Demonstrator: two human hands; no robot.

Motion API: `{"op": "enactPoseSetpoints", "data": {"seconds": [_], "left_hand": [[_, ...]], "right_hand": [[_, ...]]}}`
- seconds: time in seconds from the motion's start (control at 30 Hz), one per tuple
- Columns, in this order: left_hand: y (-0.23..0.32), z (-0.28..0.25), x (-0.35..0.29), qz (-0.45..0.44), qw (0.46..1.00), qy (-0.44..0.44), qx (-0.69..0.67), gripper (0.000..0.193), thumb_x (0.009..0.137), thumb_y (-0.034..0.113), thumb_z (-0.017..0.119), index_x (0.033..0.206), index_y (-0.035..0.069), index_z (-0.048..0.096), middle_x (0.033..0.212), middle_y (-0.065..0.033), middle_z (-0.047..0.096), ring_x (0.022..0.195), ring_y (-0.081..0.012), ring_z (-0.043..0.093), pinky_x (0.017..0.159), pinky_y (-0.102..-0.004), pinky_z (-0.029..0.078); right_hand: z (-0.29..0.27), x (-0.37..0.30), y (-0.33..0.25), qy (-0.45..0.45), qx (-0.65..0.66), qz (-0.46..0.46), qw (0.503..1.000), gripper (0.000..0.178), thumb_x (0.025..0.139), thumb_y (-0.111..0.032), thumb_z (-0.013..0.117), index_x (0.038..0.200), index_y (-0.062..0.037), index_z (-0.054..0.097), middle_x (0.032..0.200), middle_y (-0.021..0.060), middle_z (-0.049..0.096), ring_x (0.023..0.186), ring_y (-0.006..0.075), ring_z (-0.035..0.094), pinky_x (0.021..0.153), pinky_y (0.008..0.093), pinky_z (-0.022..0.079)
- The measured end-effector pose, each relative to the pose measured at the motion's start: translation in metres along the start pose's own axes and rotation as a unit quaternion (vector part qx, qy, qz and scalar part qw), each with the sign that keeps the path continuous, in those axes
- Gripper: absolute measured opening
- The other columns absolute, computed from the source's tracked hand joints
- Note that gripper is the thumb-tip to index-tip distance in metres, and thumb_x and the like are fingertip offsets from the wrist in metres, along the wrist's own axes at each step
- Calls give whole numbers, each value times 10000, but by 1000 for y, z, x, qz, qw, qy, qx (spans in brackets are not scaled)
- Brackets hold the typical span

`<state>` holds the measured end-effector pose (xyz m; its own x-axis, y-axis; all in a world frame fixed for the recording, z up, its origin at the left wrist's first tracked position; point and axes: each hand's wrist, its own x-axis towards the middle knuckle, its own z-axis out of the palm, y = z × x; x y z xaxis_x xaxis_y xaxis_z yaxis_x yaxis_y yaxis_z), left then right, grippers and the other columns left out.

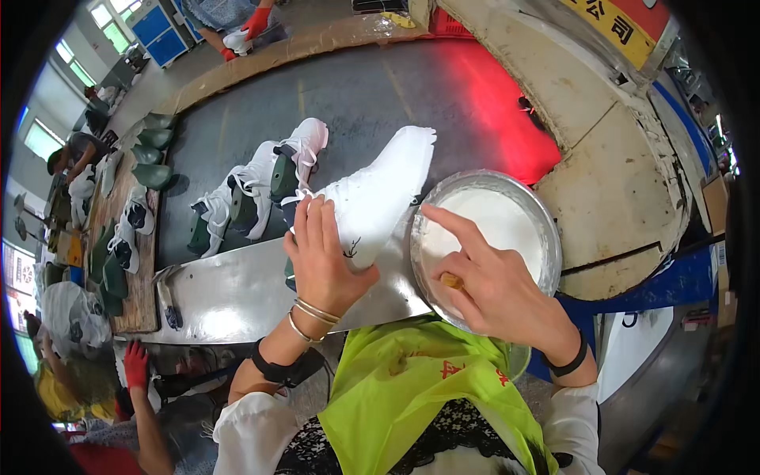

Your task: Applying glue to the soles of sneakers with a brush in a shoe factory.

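Note:
My left hand (pixel 323 257) rests on the near end of a white, foot-shaped piece (pixel 384 190), fingers stretched out and thumb apart. The piece has a stepped far edge, like several thin insoles stacked, and a small dark mark close to my thumb. Part of a green shoe last shows beside that hand. Above a round metal bowl (pixel 552 237) of white liquid (pixel 491 222), my right hand (pixel 499 289) closes around a wooden-handled tool (pixel 452 281), index finger pointing out. Only the handle's end is visible; the working end is hidden.
White lace-up shoes (pixel 301 150) on green lasts stand left on the dark conveyor belt (pixel 372 79). A metal ledge (pixel 229 297) runs along its front. More lasts (pixel 150 154) sit on a wooden board (pixel 142 293). Co-workers with red gloves (pixel 257 22) work across and at lower left.

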<state>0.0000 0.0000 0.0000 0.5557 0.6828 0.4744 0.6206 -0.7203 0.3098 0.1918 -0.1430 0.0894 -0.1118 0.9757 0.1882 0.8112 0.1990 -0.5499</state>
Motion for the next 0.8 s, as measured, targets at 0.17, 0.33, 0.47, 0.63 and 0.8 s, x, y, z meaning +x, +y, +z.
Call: {"op": "enactPoseSetpoints", "data": {"seconds": [0.17,0.33,0.47,0.63,0.8], "left_hand": [[6,10,39,55,997,-5,48,987,485,212,808,1325,-17,344,1339,-229,396,1300,-408,330,999,-512,308],[-22,88,144,-111,959,-171,-194,885,545,270,805,1254,-105,433,1233,-255,508,1183,-374,493,901,-465,442],[8,181,243,-291,819,-349,-350,751,646,317,751,1172,-158,502,1039,-214,627,891,-298,651,782,-391,521],[73,363,356,-272,810,-297,-427,728,671,384,762,1115,-151,546,997,-206,642,864,-298,663,745,-408,529],[177,481,400,-297,940,-131,-107,737,751,599,620,1118,-40,616,1140,-271,610,1076,-401,587,880,-470,469]], "right_hand": [[-15,-10,18,72,25,63,995,87,759,-22,651,820,-10,591,1392,160,401,723,254,636,577,348,499],[-26,-34,44,167,39,139,975,108,760,-24,656,857,-1,615,1422,198,376,705,233,616,647,320,500],[-29,-62,66,232,79,210,947,127,738,-7,663,865,-2,674,1459,257,318,682,195,605,689,283,485],[-38,-71,76,279,93,356,887,135,724,-12,640,839,-12,711,1465,332,240,718,133,631,733,257,488],[-44,-57,90,365,106,390,839,60,757,-97,685,798,-61,709,1485,332,176,757,186,659,800,306,510]]}}
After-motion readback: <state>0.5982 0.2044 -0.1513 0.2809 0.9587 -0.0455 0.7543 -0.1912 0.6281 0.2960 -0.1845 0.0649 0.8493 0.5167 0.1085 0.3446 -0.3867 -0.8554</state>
